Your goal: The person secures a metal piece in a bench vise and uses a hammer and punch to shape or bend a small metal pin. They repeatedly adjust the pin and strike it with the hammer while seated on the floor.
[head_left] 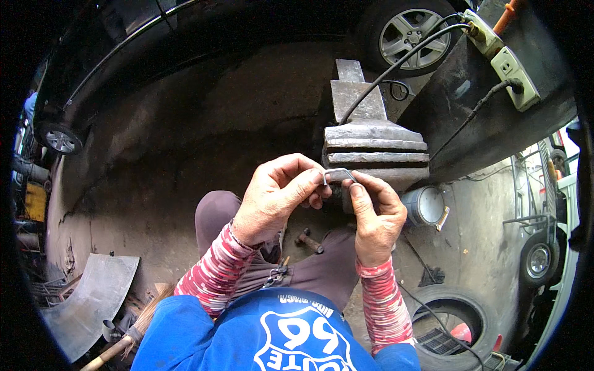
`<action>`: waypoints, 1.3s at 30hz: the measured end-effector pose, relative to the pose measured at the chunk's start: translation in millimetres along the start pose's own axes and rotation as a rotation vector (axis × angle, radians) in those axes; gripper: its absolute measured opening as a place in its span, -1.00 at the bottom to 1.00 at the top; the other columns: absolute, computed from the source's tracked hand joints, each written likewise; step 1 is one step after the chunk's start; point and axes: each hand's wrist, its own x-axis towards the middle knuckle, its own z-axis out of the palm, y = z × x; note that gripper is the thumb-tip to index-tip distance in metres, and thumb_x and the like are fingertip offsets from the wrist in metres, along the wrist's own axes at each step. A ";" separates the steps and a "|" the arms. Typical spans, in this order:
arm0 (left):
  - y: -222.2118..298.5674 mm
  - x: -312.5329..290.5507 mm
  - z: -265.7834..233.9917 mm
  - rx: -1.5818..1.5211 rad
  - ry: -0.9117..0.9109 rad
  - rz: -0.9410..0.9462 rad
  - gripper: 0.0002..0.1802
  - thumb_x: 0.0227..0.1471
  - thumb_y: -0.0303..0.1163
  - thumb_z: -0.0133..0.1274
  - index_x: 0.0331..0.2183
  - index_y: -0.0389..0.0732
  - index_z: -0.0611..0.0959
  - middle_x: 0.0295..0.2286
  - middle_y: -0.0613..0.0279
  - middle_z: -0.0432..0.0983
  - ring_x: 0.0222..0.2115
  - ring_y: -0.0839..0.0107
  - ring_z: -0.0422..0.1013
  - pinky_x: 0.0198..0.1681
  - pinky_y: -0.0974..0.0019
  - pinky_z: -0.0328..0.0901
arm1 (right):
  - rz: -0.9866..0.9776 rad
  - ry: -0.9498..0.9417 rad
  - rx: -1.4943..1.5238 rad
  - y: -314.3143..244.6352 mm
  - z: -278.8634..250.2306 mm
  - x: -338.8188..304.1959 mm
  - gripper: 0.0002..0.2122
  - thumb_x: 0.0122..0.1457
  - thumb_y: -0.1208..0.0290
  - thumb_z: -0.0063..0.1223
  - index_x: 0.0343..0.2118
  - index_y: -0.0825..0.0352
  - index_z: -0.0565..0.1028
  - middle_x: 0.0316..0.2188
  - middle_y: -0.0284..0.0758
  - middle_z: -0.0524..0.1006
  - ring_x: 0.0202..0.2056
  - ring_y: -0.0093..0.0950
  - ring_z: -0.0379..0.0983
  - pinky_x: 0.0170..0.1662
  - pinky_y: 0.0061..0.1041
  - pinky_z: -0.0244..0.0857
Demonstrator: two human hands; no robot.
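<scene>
Between my two hands is a small, thin grey metal piece (339, 170) with bent-down ends, like a flat staple or bracket. My left hand (272, 198) pinches its left end between thumb and fingers. My right hand (376, 216) grips the right end with thumb and forefinger. Both hands are just in front of a large metal bench vise (377, 145), whose jaws stand slightly apart. Whether the piece is rod or strip I cannot tell.
A hammer (309, 240) lies low between my legs. Right of the vise is a metal can (426, 205). Cables run from power outlets (515, 77) past the vise. A tyre (455, 309) lies at lower right; a sheet of metal (93, 303) and a broom (148, 315) are at lower left.
</scene>
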 end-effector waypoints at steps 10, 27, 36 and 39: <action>24.9 17.7 10.8 0.491 0.025 0.338 -0.71 0.16 -0.55 0.19 -0.06 -0.34 0.62 -0.25 0.26 0.60 -0.18 0.55 0.49 -0.04 0.45 0.37 | 0.319 0.042 0.398 -11.2 11.7 12.7 -0.86 0.24 0.46 0.22 -0.18 0.34 0.66 -0.40 -0.50 0.62 -0.51 -0.80 0.33 -0.46 -0.77 0.11; 4.2 29.2 11.4 0.587 0.076 0.176 -0.85 0.16 -0.47 0.20 -0.25 -0.34 0.68 -0.38 0.28 0.64 -0.35 0.61 0.49 -0.27 0.46 0.40 | 0.445 0.008 0.615 0.9 19.1 32.0 -0.82 0.23 0.43 0.26 -0.12 0.31 0.64 -0.27 -0.43 0.66 -0.43 -0.77 0.45 -0.46 -0.77 0.25; -8.8 58.5 -10.7 1.056 0.092 0.624 -0.87 0.05 -0.45 0.22 -0.35 -0.30 0.65 -0.44 0.04 0.56 -0.40 0.16 0.53 -0.31 0.21 0.39 | -0.148 -0.034 -0.214 -21.1 3.2 55.3 -0.82 0.26 0.54 0.19 -0.10 0.41 0.65 -0.26 -0.35 0.67 -0.38 -0.73 0.47 -0.32 -0.73 0.33; -13.6 65.6 -13.6 1.073 0.098 0.641 -0.87 0.03 -0.44 0.21 -0.36 -0.29 0.64 -0.44 0.01 0.54 -0.38 0.08 0.53 -0.30 0.16 0.40 | -0.080 -0.116 -0.304 -28.7 -2.6 60.4 -0.82 0.26 0.58 0.15 -0.11 0.43 0.65 -0.30 -0.32 0.67 -0.29 -0.64 0.56 -0.19 -0.66 0.41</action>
